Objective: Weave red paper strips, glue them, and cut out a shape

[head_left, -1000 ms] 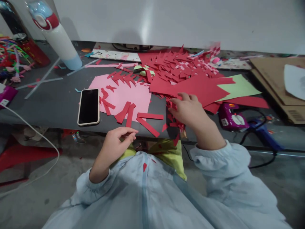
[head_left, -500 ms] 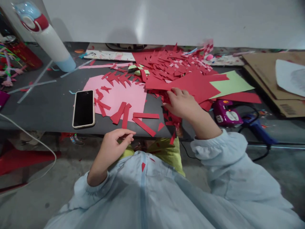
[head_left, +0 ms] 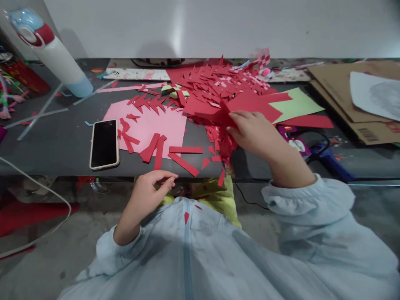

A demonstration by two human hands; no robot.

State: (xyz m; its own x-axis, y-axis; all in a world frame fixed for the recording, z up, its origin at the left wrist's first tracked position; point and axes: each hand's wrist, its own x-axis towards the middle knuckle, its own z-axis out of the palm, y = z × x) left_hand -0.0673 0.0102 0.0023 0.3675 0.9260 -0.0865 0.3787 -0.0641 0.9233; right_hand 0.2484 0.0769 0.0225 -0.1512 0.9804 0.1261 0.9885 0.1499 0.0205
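Observation:
My right hand point(head_left: 251, 131) is closed at the edge of a piece of red paper point(head_left: 225, 113), over the heap of cut red paper; its fingertips are partly hidden. Below it lie many small red scraps point(head_left: 220, 137). My left hand point(head_left: 151, 191) hangs at the table's front edge, thumb and fingers drawn together; whatever is between them, if anything, cannot be made out. Ahead of it are red paper strips point(head_left: 186, 150) and a pink sheet point(head_left: 145, 129). A spiky red paper cutout point(head_left: 146, 103) with a small eye rests on that sheet.
A phone point(head_left: 105, 143) lies left of the pink sheet, with a white bottle point(head_left: 62, 62) behind it. To the right are a green sheet point(head_left: 298, 104), a purple device point(head_left: 295, 143), a blue glue gun point(head_left: 333, 160) and cardboard point(head_left: 339, 93).
My right hand has moved slightly right, and a piece of red paper now stands raised at its fingers. More of the scraps beneath shows. The left hand stays put.

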